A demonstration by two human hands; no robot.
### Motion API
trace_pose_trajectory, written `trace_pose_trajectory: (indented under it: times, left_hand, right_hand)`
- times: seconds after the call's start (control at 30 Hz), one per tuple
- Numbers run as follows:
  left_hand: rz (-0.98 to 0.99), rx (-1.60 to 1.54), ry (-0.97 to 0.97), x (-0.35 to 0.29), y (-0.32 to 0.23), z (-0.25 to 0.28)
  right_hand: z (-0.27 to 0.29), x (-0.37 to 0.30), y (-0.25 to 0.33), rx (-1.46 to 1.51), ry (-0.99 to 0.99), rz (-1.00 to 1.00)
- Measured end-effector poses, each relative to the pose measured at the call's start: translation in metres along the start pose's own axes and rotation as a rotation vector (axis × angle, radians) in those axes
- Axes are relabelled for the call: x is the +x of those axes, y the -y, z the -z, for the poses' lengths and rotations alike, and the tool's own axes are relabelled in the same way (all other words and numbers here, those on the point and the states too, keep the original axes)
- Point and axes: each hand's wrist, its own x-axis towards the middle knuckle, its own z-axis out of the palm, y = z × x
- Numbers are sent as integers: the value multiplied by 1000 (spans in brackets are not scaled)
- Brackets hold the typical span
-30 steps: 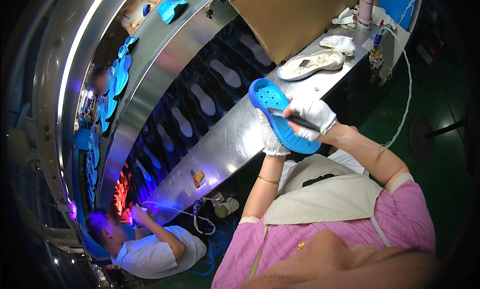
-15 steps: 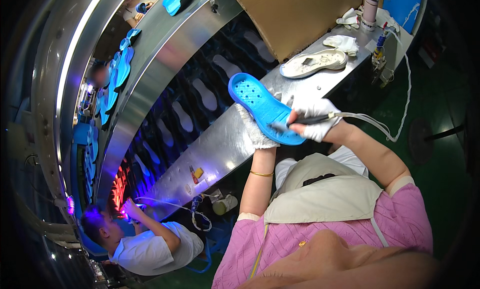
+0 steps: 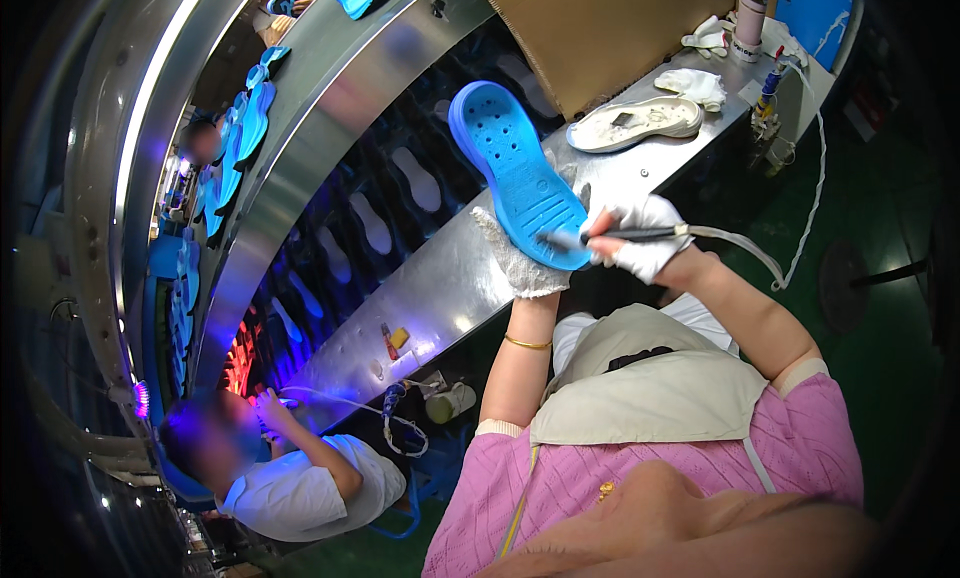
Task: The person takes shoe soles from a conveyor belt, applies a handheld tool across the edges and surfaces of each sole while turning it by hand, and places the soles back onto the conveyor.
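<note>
My left hand (image 3: pixel 528 271), in a whitish knit glove, grips a blue shoe sole (image 3: pixel 522 183) from below at its near end. The sole tilts over the metal ledge, its inner face with small holes and ridges turned up. My right hand (image 3: pixel 640 240), in a white glove with bare fingertips, is closed on a brush (image 3: pixel 655 232) with a dark handle and a pale hose at its back end. The blurred grey bristles meet the sole's near end.
Beyond the metal ledge (image 3: pixel 430 303), a dark conveyor (image 3: pixel 375 148) carries several pale sole-shaped pieces. A white sole (image 3: pixel 640 124) lies on the ledge near a cardboard box (image 3: pixel 600 38) and cloth (image 3: pixel 690 86). A co-worker (image 3: pixel 310 483) sits at left; blue soles (image 3: pixel 240 128) line an upper belt.
The blue sole has swung up, its far end higher and further left. The brush has shifted slightly on its near end. Pieces on the conveyor have moved along toward lower left.
</note>
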Motion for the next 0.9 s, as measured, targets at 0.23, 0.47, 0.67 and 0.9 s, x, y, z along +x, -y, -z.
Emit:
trace_pose_trajectory:
  times: [0.23,0.47,0.67,0.9]
  left_hand:
    - [14,-84,20,5,-1,8]
    - [84,-202,112,6,-15,7]
    - [135,-178,145,9,-24,0]
    - [249,-130,136,21,-37,-2]
  right_hand:
    - [-6,-3,-7,-31,174,-59]
    - [3,0,-5,-8,113,43]
    - [9,4,-1,38,90,-122]
    - [12,-7,10,75,196,-338]
